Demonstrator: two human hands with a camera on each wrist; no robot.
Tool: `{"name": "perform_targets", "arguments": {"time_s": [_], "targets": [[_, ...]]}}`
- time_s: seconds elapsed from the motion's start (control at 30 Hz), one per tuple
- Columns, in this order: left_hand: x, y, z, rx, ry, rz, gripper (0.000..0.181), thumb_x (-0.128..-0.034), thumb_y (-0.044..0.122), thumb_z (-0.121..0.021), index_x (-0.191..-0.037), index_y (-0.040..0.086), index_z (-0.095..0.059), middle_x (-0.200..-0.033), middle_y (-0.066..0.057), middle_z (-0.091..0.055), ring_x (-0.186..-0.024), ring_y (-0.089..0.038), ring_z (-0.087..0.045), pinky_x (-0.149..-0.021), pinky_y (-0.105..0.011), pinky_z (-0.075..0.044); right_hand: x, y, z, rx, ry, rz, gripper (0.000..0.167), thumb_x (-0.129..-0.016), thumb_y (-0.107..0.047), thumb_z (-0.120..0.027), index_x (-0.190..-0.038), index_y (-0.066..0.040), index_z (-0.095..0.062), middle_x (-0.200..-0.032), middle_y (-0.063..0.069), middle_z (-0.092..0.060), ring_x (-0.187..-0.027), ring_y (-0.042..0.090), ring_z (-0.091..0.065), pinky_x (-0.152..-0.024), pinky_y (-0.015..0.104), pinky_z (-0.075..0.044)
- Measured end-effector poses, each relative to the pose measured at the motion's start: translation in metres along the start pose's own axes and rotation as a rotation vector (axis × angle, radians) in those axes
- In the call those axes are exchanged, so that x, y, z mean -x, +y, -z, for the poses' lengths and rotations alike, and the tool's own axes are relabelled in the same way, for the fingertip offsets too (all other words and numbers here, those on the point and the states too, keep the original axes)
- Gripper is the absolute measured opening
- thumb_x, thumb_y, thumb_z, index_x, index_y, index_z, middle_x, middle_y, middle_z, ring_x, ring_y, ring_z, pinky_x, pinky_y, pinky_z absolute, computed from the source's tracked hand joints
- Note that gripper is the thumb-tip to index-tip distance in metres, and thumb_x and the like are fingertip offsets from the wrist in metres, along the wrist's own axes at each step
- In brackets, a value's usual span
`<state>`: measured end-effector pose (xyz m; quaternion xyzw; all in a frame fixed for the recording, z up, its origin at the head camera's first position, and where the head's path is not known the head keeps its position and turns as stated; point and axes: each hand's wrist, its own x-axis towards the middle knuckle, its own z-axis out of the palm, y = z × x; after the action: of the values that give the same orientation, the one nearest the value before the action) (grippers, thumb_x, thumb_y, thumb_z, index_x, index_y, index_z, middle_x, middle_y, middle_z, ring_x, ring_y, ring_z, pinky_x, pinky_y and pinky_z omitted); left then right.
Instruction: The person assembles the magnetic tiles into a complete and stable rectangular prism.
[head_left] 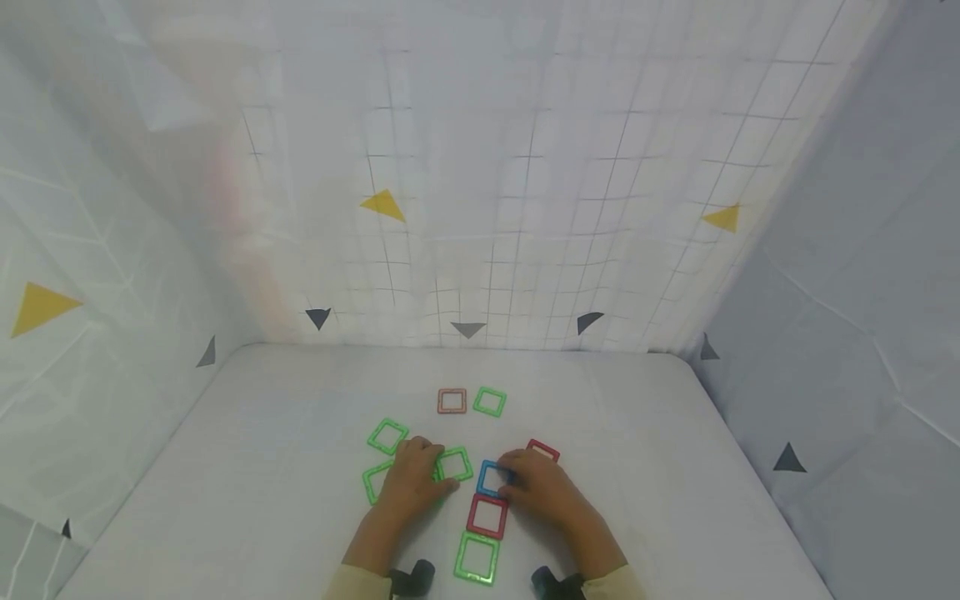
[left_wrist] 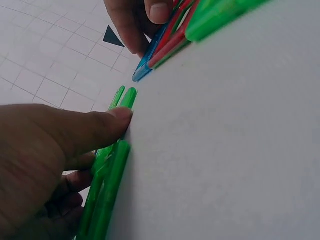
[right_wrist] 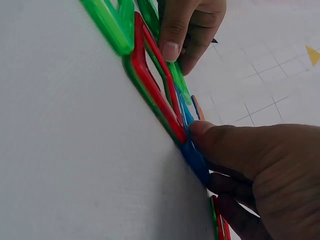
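A pale gridded sheet (head_left: pixel 450 125) hangs beyond both hands, and beneath them spreads a white table (head_left: pixel 637 433). The right hand (head_left: pixel 543 483) pinches a blue square frame (head_left: pixel 481 477) between thumb and fingers. To its left, the left hand (head_left: pixel 412 479) has its thumb and fingers about a green square frame (head_left: pixel 468 462); how firmly, I cannot tell.

Just on the near side of the right-hand grip, touching the blue piece, lies a red square frame (head_left: pixel 471 513), and nearer still, in the same line, another green frame (head_left: pixel 458 554). A second red frame (head_left: pixel 544 447) shows partly past the right fingers. Two more green frames (head_left: pixel 377 431) lie around the outer side of the left hand, while an orange frame (head_left: pixel 440 401) and a further green one sit beyond both grips.

These pieces should handle as light and stiff, probably hard plastic, rather smooth and apt to slide on the table. Opposite outer edges look like the best hold, with fingertips kept off the side meeting a neighbour.

They look glossy and slightly translucent, with open middles, rounded corners and slim rims; from the wrist views, the bars appear thin.
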<state>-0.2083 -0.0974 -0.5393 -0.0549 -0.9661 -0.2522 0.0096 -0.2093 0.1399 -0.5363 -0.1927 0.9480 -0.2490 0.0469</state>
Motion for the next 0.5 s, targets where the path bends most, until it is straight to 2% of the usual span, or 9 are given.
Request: {"name": "perform_targets", "arguments": {"time_s": [0.2,0.37,0.43,0.5], "targets": [[-0.002,0.000,-0.008,-0.062,-0.002,-0.015,0.072,-0.0754,0.057,-0.079,-0.128,0.010,-0.064,-0.118,-0.006,-0.057,-0.110,-0.023,-0.048,-0.094,-0.040,-0.053,0.000,0.001,0.000,0.026,-0.029,0.023,0.043,-0.087,-0.029,-0.077,-0.126,-0.014,-0.067,-0.128,0.001,-0.066,-0.127,0.025,-0.057,-0.106,0.047,-0.048],[-0.002,0.003,-0.013,-0.092,0.000,-0.035,0.093,-0.0677,0.076,-0.073,-0.128,0.005,-0.063,-0.118,-0.009,-0.054,-0.106,-0.024,-0.046,-0.087,-0.037,-0.054,-0.001,0.001,0.000,0.017,-0.031,0.008,0.043,-0.087,-0.031,-0.077,-0.126,-0.014,-0.067,-0.128,0.000,-0.066,-0.127,0.024,-0.057,-0.106,0.047,-0.047],[-0.001,0.005,-0.013,-0.098,0.002,-0.031,0.095,-0.0664,0.076,-0.073,-0.128,0.005,-0.062,-0.118,-0.009,-0.052,-0.106,-0.024,-0.045,-0.086,-0.037,-0.054,-0.001,0.001,0.000,0.015,-0.023,0.011,0.042,-0.087,-0.030,-0.077,-0.125,-0.014,-0.068,-0.127,0.000,-0.066,-0.126,0.024,-0.057,-0.106,0.047,-0.047],[0.001,0.007,-0.013,-0.095,0.005,-0.018,0.090,-0.0687,0.071,-0.076,-0.128,0.005,-0.061,-0.118,-0.009,-0.052,-0.107,-0.024,-0.045,-0.088,-0.037,-0.054,-0.001,-0.001,0.000,0.011,-0.016,0.016,0.041,-0.086,-0.029,-0.077,-0.124,-0.014,-0.069,-0.126,0.001,-0.067,-0.125,0.025,-0.058,-0.105,0.047,-0.048]]}}
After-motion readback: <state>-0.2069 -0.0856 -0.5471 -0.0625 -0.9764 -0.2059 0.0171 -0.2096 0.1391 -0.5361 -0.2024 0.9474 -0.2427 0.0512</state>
